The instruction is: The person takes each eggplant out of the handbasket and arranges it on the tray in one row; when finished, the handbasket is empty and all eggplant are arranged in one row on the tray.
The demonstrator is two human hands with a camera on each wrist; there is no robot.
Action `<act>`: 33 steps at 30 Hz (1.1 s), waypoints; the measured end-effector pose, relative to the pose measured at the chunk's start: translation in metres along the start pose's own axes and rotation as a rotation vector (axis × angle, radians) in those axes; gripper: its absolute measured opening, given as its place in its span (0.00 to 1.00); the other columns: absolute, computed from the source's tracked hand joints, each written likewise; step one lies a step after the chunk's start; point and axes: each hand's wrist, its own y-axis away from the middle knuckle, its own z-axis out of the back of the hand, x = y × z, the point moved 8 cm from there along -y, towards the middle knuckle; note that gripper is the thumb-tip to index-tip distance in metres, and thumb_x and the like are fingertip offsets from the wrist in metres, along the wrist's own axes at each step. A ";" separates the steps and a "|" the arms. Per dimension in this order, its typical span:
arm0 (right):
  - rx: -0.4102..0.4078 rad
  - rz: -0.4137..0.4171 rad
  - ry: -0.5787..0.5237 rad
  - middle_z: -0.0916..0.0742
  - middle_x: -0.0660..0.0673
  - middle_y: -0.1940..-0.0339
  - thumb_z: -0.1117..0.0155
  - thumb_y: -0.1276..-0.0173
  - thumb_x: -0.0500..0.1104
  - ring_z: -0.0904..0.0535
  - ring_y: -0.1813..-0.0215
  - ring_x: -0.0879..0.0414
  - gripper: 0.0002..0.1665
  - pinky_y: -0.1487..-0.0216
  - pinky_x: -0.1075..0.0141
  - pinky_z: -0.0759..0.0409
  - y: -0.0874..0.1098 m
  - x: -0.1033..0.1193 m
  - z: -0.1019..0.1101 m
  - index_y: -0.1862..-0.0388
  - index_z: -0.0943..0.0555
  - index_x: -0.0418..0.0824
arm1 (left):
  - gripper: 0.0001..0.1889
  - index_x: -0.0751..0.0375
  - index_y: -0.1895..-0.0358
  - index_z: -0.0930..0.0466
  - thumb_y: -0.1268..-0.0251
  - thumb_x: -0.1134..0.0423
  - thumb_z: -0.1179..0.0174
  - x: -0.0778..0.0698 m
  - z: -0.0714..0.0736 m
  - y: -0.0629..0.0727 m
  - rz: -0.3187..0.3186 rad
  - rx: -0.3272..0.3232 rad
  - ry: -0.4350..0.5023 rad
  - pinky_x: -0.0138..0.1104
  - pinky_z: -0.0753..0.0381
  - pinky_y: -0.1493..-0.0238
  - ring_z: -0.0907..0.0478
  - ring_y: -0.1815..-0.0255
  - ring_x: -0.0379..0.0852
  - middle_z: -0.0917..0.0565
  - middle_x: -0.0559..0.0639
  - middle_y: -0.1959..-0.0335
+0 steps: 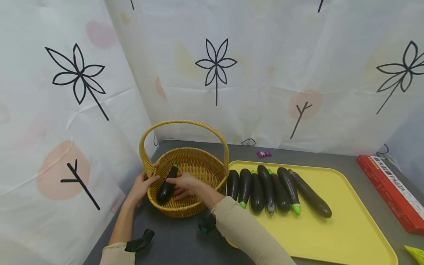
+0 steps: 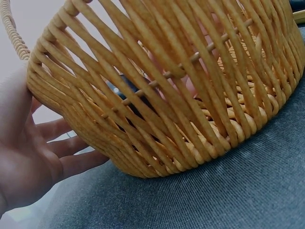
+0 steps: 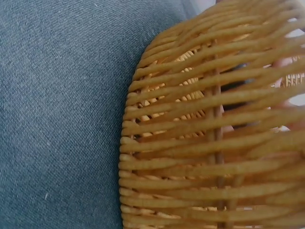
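Note:
A wicker basket (image 1: 185, 212) with a tall arched handle stands on the dark tabletop. Inside it, against the left wall, lies one dark eggplant (image 1: 166, 189), its green stem end toward the back. My left hand (image 1: 140, 187) holds the basket's left rim near the handle base; in the left wrist view its thumb lies at the rim and the fingers reach along the outer wall. My right hand (image 1: 187, 184) is inside the basket with loosely extended fingers, one fingertip at the eggplant's side. In the right wrist view the wicker wall (image 3: 190, 143) mostly hides that hand.
A yellow tray (image 1: 331, 235) to the right carries a row of several eggplants (image 1: 268, 189). Farther right lies a red box (image 1: 387, 191). A small purple packet (image 1: 264, 154) sits behind the tray, and a yellow-green packet (image 1: 415, 254) is at the right front. A patterned curtain (image 1: 258, 92) borders the table.

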 end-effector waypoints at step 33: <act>-0.022 0.012 -0.084 0.20 0.34 0.57 0.34 0.35 0.36 0.18 0.62 0.39 0.45 0.65 0.50 0.19 -0.001 0.003 -0.003 0.25 0.46 0.44 | 0.27 0.58 0.26 0.43 0.26 0.62 0.50 -0.001 0.000 0.001 0.010 0.006 0.007 0.38 0.26 0.53 0.35 0.39 0.61 0.37 0.68 0.34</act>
